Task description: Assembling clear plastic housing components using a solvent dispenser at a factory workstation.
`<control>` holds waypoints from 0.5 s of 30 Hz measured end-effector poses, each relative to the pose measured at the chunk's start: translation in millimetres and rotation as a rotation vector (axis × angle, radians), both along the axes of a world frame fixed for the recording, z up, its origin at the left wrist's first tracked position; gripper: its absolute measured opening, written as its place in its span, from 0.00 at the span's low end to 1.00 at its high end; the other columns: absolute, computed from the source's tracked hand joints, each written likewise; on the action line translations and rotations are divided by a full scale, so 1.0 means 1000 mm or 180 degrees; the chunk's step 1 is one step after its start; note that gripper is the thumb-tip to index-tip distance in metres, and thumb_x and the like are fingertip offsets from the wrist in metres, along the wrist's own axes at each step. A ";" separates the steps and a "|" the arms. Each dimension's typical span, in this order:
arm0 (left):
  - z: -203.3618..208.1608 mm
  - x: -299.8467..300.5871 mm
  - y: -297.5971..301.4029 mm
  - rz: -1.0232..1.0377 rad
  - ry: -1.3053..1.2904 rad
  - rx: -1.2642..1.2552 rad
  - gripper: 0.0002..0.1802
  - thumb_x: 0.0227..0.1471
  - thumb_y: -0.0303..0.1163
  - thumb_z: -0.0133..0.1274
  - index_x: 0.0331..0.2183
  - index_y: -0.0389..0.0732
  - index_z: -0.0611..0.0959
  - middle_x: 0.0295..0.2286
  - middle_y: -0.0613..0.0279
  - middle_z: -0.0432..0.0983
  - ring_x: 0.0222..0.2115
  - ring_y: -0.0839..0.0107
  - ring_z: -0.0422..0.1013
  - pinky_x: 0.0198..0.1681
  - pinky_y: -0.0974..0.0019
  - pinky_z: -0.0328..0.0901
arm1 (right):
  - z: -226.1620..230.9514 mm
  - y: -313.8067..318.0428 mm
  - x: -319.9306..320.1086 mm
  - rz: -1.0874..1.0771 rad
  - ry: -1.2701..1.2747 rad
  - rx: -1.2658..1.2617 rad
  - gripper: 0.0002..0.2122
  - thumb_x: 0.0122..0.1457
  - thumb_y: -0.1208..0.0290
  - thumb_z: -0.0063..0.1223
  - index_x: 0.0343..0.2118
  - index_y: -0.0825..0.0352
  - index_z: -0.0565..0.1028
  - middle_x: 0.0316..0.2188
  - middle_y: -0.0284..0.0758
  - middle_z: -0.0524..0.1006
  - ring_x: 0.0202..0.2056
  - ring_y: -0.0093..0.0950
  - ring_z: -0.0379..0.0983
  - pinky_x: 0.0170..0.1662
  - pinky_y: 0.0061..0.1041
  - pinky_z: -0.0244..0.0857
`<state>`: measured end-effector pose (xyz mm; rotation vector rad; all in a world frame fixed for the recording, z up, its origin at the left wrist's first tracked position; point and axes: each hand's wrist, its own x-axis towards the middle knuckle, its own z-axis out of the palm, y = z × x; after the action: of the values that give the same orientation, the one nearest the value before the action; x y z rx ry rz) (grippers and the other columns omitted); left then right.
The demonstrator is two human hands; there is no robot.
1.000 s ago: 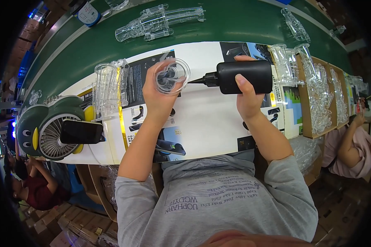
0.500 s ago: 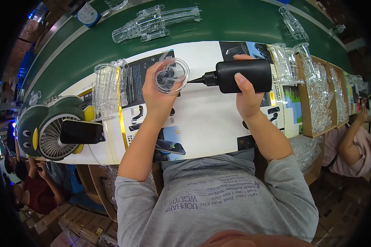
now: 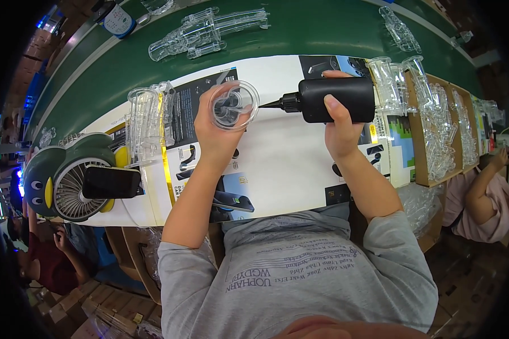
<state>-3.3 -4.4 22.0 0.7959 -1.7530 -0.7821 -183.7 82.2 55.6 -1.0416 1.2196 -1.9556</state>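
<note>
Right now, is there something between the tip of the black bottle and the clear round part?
Nothing visible. The right hand holds the black bottle sideways, and its nozzle reaches straight to the rim of the clear round part held up by the left hand.

Both bare forearms rise from grey short sleeves, elbows bent. The left hand (image 3: 218, 135) is raised, fingers curled up in a pinching grasp, palm facing away. The right hand (image 3: 339, 127) is wrapped closed, thumb lying on top, wrist straight
</note>
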 end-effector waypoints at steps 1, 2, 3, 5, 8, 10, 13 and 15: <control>0.001 -0.001 0.001 0.0024 -0.0043 0.0014 0.26 0.35 0.23 0.62 0.40 0.37 0.72 0.39 0.58 0.72 0.41 0.68 0.69 0.47 0.68 0.62 | 0.001 0.000 0.000 -0.0020 0.0008 -0.0002 0.19 0.44 0.75 0.49 0.43 0.72 0.65 0.42 0.40 0.69 0.38 0.24 0.69 0.42 0.22 0.66; 0.002 -0.001 0.001 0.0048 -0.0085 0.0028 0.26 0.35 0.22 0.62 0.40 0.37 0.72 0.39 0.58 0.72 0.41 0.68 0.69 0.46 0.68 0.63 | 0.001 0.000 0.000 -0.0039 0.0016 -0.0004 0.19 0.44 0.75 0.49 0.43 0.72 0.65 0.42 0.40 0.69 0.38 0.24 0.69 0.42 0.22 0.66; 0.002 -0.001 0.000 0.0043 -0.0085 0.0028 0.26 0.35 0.22 0.62 0.40 0.37 0.72 0.39 0.58 0.72 0.41 0.68 0.69 0.46 0.68 0.63 | 0.001 0.000 0.000 -0.0044 0.0016 -0.0004 0.19 0.44 0.75 0.49 0.43 0.72 0.65 0.42 0.40 0.69 0.38 0.24 0.69 0.42 0.22 0.66; 0.000 -0.001 -0.002 -0.0009 -0.0056 -0.0039 0.26 0.34 0.22 0.62 0.40 0.38 0.73 0.39 0.58 0.71 0.40 0.67 0.69 0.46 0.68 0.63 | 0.001 -0.001 -0.001 -0.0036 0.0023 -0.0045 0.19 0.44 0.75 0.49 0.43 0.72 0.65 0.42 0.40 0.69 0.38 0.24 0.69 0.42 0.22 0.66; 0.000 -0.001 -0.002 0.0004 -0.0126 -0.0089 0.26 0.33 0.22 0.62 0.40 0.38 0.73 0.38 0.58 0.71 0.40 0.67 0.69 0.45 0.68 0.63 | 0.001 0.000 -0.002 -0.0039 0.0041 -0.0038 0.19 0.44 0.75 0.49 0.42 0.72 0.65 0.42 0.40 0.70 0.38 0.24 0.69 0.42 0.22 0.66; 0.000 0.001 -0.002 -0.0028 -0.0112 -0.0100 0.26 0.32 0.22 0.62 0.39 0.38 0.73 0.37 0.58 0.71 0.39 0.66 0.69 0.45 0.68 0.63 | 0.002 0.000 -0.001 -0.0048 0.0031 -0.0049 0.19 0.44 0.75 0.49 0.42 0.72 0.66 0.42 0.40 0.70 0.38 0.24 0.69 0.42 0.22 0.66; 0.003 0.005 -0.002 -0.0049 -0.0191 -0.0201 0.27 0.31 0.23 0.62 0.39 0.38 0.73 0.36 0.58 0.71 0.38 0.66 0.69 0.44 0.67 0.63 | 0.003 0.000 -0.001 -0.0049 0.0019 -0.0051 0.19 0.44 0.75 0.50 0.42 0.72 0.66 0.41 0.40 0.70 0.37 0.24 0.69 0.42 0.21 0.66; 0.005 0.006 -0.003 -0.0050 -0.0278 -0.0288 0.27 0.30 0.23 0.62 0.39 0.38 0.73 0.36 0.58 0.72 0.37 0.66 0.69 0.43 0.67 0.63 | 0.002 0.000 -0.002 -0.0054 0.0021 -0.0040 0.19 0.44 0.75 0.50 0.41 0.72 0.66 0.41 0.40 0.70 0.37 0.24 0.69 0.42 0.21 0.66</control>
<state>2.5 -7.1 26.7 0.7663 -1.8610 -0.6823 -185.3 81.7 57.9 -1.0481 1.2248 -1.9766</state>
